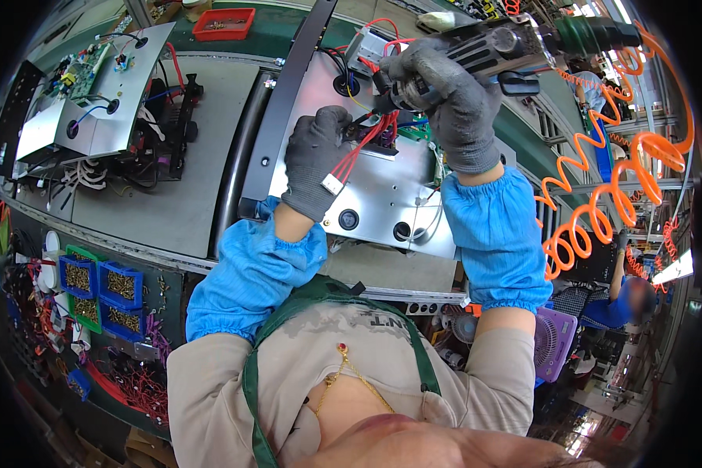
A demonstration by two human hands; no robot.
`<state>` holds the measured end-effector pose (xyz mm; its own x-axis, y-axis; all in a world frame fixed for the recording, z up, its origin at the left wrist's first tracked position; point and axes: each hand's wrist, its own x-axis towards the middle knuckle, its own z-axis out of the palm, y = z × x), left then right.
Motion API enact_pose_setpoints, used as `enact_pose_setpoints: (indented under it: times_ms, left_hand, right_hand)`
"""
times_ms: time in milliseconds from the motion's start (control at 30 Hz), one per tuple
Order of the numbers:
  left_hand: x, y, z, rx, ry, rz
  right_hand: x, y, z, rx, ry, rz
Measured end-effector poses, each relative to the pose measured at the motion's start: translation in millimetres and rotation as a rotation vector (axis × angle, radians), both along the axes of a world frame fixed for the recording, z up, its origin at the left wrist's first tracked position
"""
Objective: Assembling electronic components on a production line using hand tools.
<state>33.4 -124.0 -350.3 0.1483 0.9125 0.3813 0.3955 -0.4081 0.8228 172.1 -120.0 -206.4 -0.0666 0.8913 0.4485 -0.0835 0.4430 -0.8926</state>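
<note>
My right hand (464, 105), in a grey glove, is wrapped round the front of a power screwdriver (499, 48). The tool lies slantwise, its dark nose pointing left and down to the wiring on a metal chassis (374, 191). Beside that nose my left hand (317, 160), gloved too, is closed with its fingertips at the wires. What it pinches is hidden. A bundle of red wires (364, 143) with a white connector (332, 184) hangs beside its fingers. Close to both hands are a green circuit board (417, 130) and a silver box (369, 51) with red leads.
Another chassis (93, 125) with a circuit board stands at the left. Blue screw bins (121, 285) sit below it, near loose red wires (125, 382). A red tray (224, 24) lies at the back. Orange coiled hoses (624, 187) hang on the right, where another person (620, 304) is seen.
</note>
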Motion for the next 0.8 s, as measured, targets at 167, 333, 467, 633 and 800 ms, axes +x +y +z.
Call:
enact_pose_setpoints:
  times_ms: [167,333,467,633,800]
  left_hand:
    - [-3,1,1,-0.008,0.043,0.002]
    - [-3,2,0,-0.014,0.07,0.009]
    - [-3,1,2,0.016,0.088,0.006]
    - [-2,1,3,0.011,0.091,0.01]
    - [-2,0,7,0.075,0.227,0.067]
  right_hand:
    - [-2,-2,2,-0.017,-0.052,0.007]
    - [-8,-2,0,0.125,-0.317,-0.083]
    - [-3,4,6,-0.172,-0.052,0.203]
    - [-5,16,6,-0.133,-0.172,0.264]
    - [-13,17,12,0.232,-0.473,0.392]
